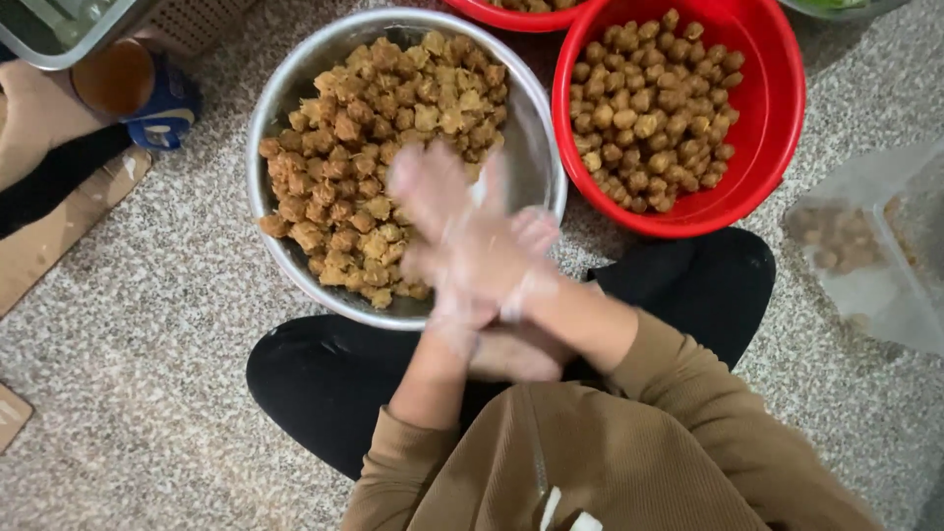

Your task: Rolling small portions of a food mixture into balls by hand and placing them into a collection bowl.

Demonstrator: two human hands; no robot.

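Both my hands wear thin clear plastic gloves and are blurred by motion. They lie pressed palm to palm, wrists crossed, over the near rim of a large metal bowl (pixel 295 93) full of rough golden-brown fried pieces (pixel 374 128). My right hand (pixel 438 192) lies on top with its fingers stretched toward the pieces. My left hand (pixel 521 246) sits under it, angled to the right. Whether anything is held between the palms is hidden.
A red plastic bowl (pixel 777 128) of rounder brown balls stands right of the metal bowl, with another red rim (pixel 511 18) behind. A clear plastic bag (pixel 865 246) holding a few balls lies at right. Cardboard (pixel 59 236) and a jar (pixel 118 74) are at left. I sit on a speckled floor.
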